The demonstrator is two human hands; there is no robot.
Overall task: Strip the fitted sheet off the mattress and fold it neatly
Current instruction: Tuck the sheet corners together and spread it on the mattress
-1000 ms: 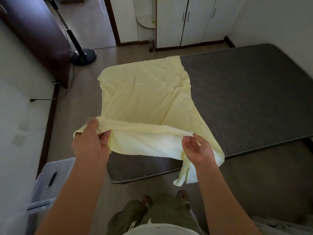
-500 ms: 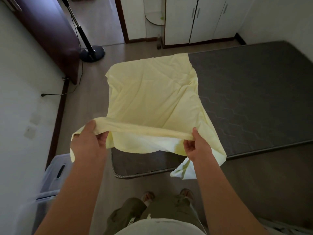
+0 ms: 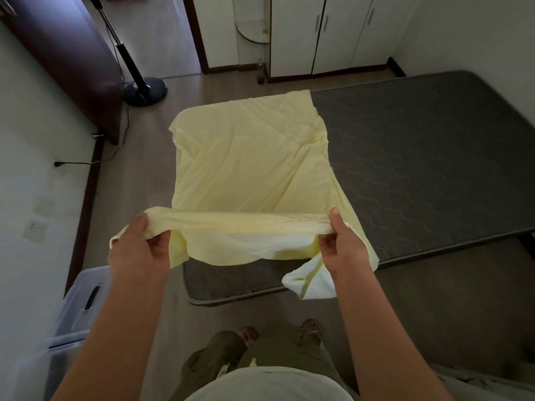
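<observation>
The pale yellow fitted sheet (image 3: 252, 160) lies partly folded over the left end of the bare dark grey mattress (image 3: 419, 157). Its near edge is lifted off the mattress and stretched taut between my hands. My left hand (image 3: 139, 250) grips the left end of that edge, fingers curled round the cloth. My right hand (image 3: 343, 244) pinches the right end, thumb on top. A loose corner of the sheet hangs down below my right hand. The far part of the sheet rests flat, wrinkled, on the mattress.
A translucent plastic storage bin (image 3: 78, 308) stands at my lower left by the white wall. A floor fan's base (image 3: 144, 88) and a dark wooden door (image 3: 66, 62) are at the far left. White cabinets (image 3: 327, 33) line the back wall. My feet stand on the floor before the mattress.
My right hand closed on the sheet's near edge, which it had only touched before. Both hands moved apart and pulled the edge straight and taut.
</observation>
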